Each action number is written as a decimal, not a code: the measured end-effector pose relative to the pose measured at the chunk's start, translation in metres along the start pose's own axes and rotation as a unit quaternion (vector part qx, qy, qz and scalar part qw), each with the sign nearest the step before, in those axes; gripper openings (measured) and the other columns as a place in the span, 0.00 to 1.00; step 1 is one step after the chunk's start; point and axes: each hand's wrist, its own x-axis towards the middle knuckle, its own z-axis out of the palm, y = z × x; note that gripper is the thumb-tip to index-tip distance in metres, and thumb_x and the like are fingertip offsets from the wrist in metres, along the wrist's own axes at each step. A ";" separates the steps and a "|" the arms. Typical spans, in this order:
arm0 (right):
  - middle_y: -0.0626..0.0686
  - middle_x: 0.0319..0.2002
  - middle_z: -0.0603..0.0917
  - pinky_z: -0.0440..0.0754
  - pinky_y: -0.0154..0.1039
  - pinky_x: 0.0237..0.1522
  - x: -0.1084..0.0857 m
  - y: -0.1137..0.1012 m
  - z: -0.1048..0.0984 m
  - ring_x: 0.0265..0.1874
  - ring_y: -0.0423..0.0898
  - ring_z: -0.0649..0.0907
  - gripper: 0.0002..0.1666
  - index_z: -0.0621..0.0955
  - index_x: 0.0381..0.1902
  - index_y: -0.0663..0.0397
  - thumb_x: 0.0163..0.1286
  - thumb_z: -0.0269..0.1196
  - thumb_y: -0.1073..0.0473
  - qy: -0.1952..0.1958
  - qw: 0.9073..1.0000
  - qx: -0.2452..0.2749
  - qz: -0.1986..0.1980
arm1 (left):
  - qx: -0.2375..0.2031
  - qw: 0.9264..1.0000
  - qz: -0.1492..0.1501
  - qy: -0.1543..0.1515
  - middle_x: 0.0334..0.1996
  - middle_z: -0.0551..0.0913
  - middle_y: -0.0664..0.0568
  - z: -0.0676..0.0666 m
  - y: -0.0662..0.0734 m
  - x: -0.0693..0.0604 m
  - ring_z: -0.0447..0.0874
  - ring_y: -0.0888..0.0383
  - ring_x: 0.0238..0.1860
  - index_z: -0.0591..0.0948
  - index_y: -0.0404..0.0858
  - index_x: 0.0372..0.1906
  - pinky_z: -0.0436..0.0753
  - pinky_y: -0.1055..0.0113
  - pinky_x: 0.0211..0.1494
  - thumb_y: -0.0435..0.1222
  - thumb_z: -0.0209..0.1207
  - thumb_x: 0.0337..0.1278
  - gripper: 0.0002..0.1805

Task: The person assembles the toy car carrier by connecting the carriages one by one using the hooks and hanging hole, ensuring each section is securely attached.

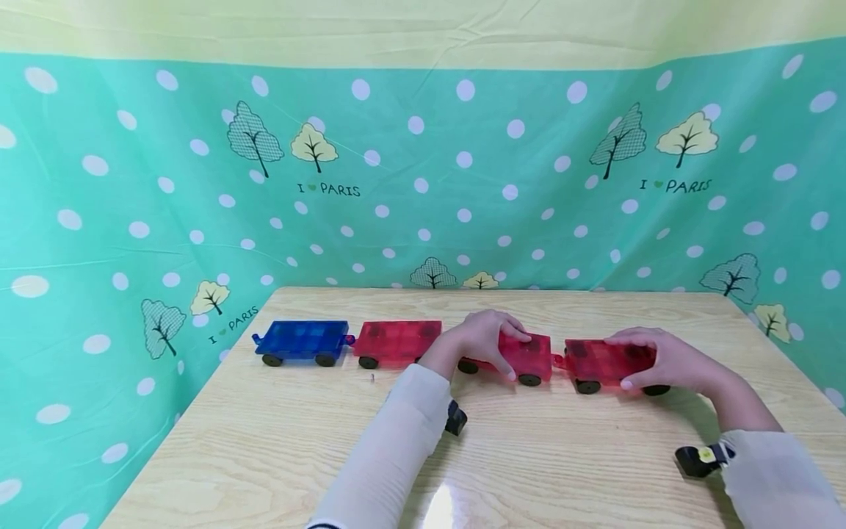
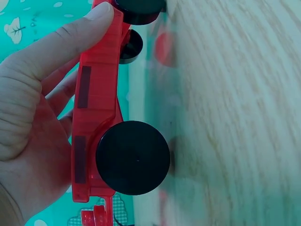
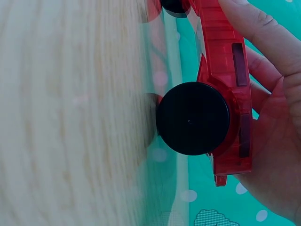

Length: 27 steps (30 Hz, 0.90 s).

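Observation:
Toy wagons with translucent bodies and black wheels stand in a row on the table. My left hand (image 1: 485, 339) grips one red wagon (image 1: 534, 354) from above, the thumb on its near side and the fingers over the far side. Around the right-end red wagon (image 1: 598, 360) my right hand (image 1: 670, 361) holds in the same way. A small red hook (image 1: 558, 361) bridges these two wagons. In the left wrist view, a red coupling (image 2: 97, 216) sticks out at the held wagon's end. Further left are another red wagon (image 1: 399, 342) and a blue wagon (image 1: 304, 340), joined by a coupling.
The pale wooden table (image 1: 264, 448) ends at a green polka-dot cloth (image 1: 423, 184) hung behind and at the left and right. A tiny dark bit (image 1: 372, 378) lies in front of the left-hand wagons. Black wrist devices (image 1: 456, 417) sit under both sleeves.

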 end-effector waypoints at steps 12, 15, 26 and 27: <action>0.69 0.60 0.72 0.80 0.45 0.44 -0.002 0.001 0.000 0.57 0.67 0.69 0.43 0.77 0.61 0.63 0.49 0.78 0.53 0.001 1.000 0.001 -0.006 | -0.022 1.000 0.006 -0.005 0.63 0.74 0.62 0.007 -0.005 0.000 0.65 0.61 0.67 0.80 0.54 0.62 0.73 0.76 0.56 0.46 0.79 0.36 0.38; 0.69 0.61 0.72 0.80 0.45 0.44 -0.002 0.002 0.000 0.57 0.67 0.69 0.43 0.76 0.61 0.63 0.49 0.79 0.53 0.002 1.000 -0.004 -0.005 | -0.026 1.000 0.010 -0.006 0.63 0.74 0.62 0.006 -0.006 -0.001 0.65 0.61 0.67 0.80 0.54 0.62 0.73 0.76 0.57 0.46 0.79 0.37 0.38; 0.68 0.64 0.69 0.78 0.53 0.48 -0.003 -0.004 0.002 0.60 0.67 0.67 0.43 0.76 0.62 0.62 0.50 0.78 0.53 0.011 1.000 0.006 -0.003 | -0.070 0.997 0.019 0.037 0.64 0.73 0.63 0.001 -0.008 -0.015 0.64 0.62 0.68 0.80 0.50 0.62 0.72 0.71 0.61 0.45 0.79 0.36 0.39; 0.68 0.64 0.69 0.78 0.52 0.48 -0.003 -0.004 0.002 0.60 0.67 0.67 0.43 0.76 0.62 0.61 0.50 0.78 0.53 0.015 1.000 0.006 -0.003 | -0.074 0.996 0.022 0.042 0.64 0.73 0.62 0.000 -0.008 -0.017 0.64 0.61 0.68 0.80 0.49 0.62 0.73 0.70 0.61 0.44 0.79 0.37 0.38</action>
